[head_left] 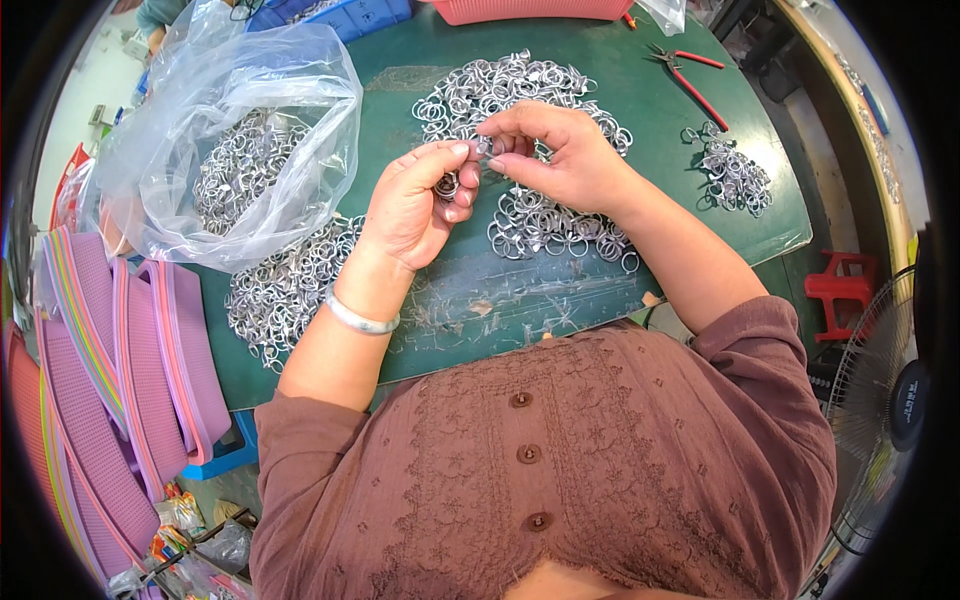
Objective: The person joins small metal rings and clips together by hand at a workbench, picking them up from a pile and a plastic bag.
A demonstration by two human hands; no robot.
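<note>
My left hand (415, 200) is closed, with a few small silvery metal rings (447, 186) showing in its curled fingers. Its thumb and forefinger meet my right hand (575, 155) at a small metal piece (485, 146). Pinched between the fingertips, that piece looks like a ring, but its exact form is too small to tell. Around and below my right hand spreads a pile of silvery metal rings (510, 82) on the green table (450, 300). Another ring pile (295, 290) lies beside my left forearm.
Behind that pile, a clear plastic bag (335, 90) holds more rings. Red-handled pliers (690, 85) and a small ring heap (735, 175) lie at right. Blue (340, 20) and pink (540, 10) trays stand at the far edge. Purple baskets (150, 370) lean left; a fan (870, 390) stands right.
</note>
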